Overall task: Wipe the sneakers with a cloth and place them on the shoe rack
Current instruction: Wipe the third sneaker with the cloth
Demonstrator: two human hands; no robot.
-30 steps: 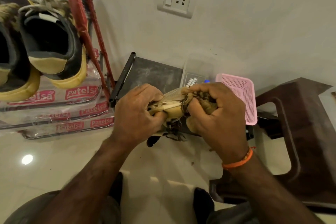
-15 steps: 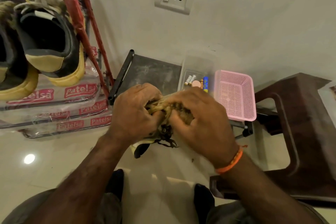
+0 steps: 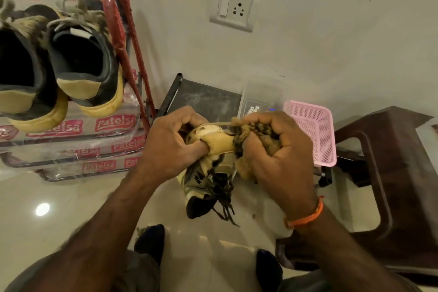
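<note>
Head view — where's the sneaker (image 3: 214, 149)?
— Above the floor, gripped at its heel by the left hand (image 3: 169, 142).
— The right hand (image 3: 276, 152)?
— Clutching the cloth (image 3: 247, 130) against that heel.

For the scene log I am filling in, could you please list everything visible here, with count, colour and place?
sneakers on rack: two, black and yellow, upper left shelf
shoe rack: one, red frame, left
held sneaker: one, tan and black, between the hands
cloth: one, brownish, against the held sneaker
socket plate: one, white, on the wall
basket: one, pink, right of centre
clear box: one, beside the basket
stool: one, dark brown, right
left hand: grips the held sneaker
right hand: grips the cloth
</note>
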